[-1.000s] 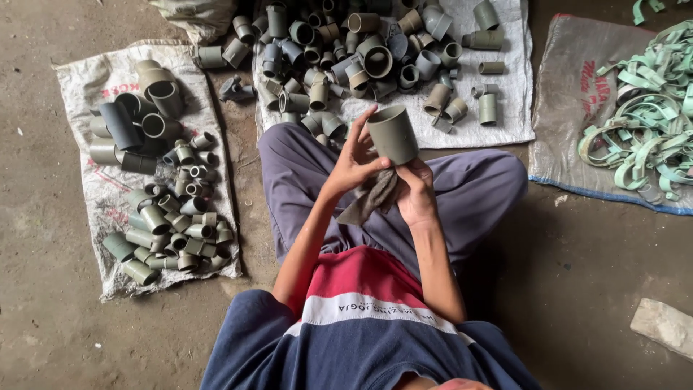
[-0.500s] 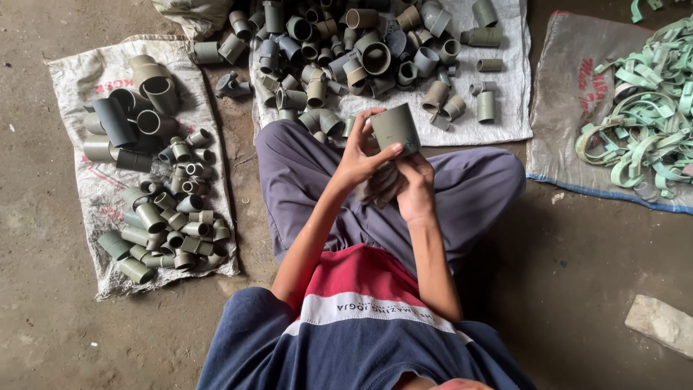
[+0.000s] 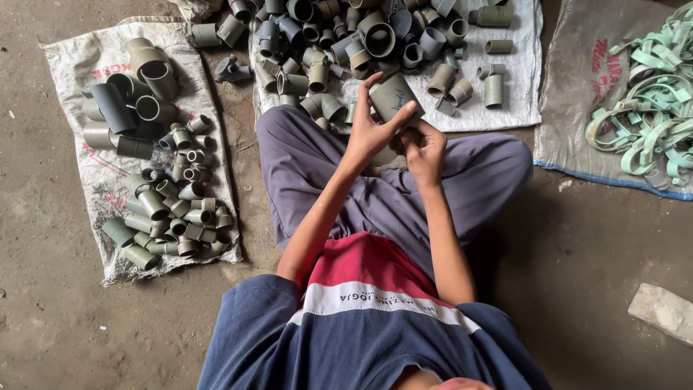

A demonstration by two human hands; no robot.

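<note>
My left hand grips a grey-green plastic pipe coupling and holds it up over my lap, side facing me. Just below and right of the coupling, my right hand has its fingers curled. The fingertips touch the coupling's lower edge and pinch what looks like a small piece of grey cloth. I sit cross-legged on the floor in grey trousers.
A white sack ahead carries a heap of mixed grey pipe fittings. A second sack on the left holds sorted fittings, large ones at the far end. At right, a grey sheet bears pale green clamps. A stone lies on the concrete.
The coupling has been turned in my left hand, from open end facing up to side facing me. My right hand has stayed beneath it. Both hands hold near the same spot.
</note>
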